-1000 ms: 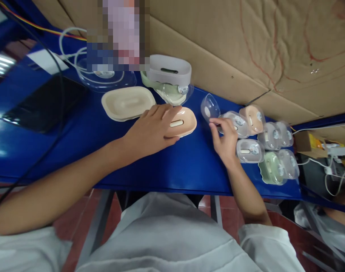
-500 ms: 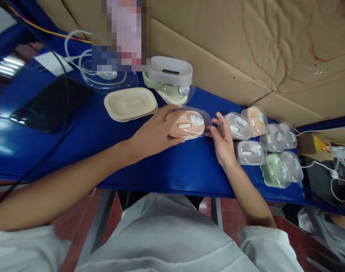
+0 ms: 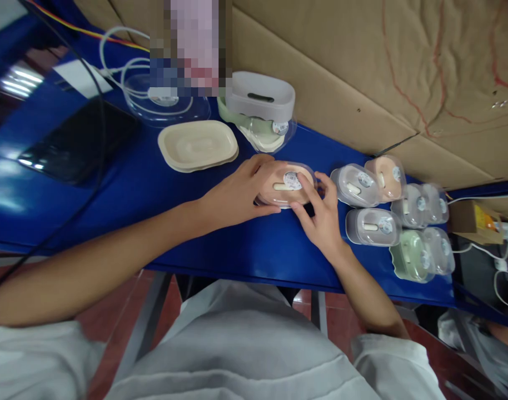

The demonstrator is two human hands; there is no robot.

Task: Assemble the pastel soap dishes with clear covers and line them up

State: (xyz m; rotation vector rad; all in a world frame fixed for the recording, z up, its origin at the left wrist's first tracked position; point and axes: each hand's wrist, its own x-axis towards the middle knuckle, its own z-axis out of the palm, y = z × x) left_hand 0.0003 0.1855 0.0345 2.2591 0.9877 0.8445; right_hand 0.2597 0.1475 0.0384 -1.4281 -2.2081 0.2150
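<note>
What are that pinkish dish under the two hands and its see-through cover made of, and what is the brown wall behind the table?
The pinkish dish looks like moulded plastic, smooth and matte, with rounded edges. Its clear cover seems thin, glossy plastic: the dish shows through, and it bears a round sticker. The brown wall appears to be cardboard, creased and dull. Left hand and right hand both touch the dish.

Peach oval soap case (image 3: 284,190), clear lid on with round sticker, flat on blue table, between both hands
</note>
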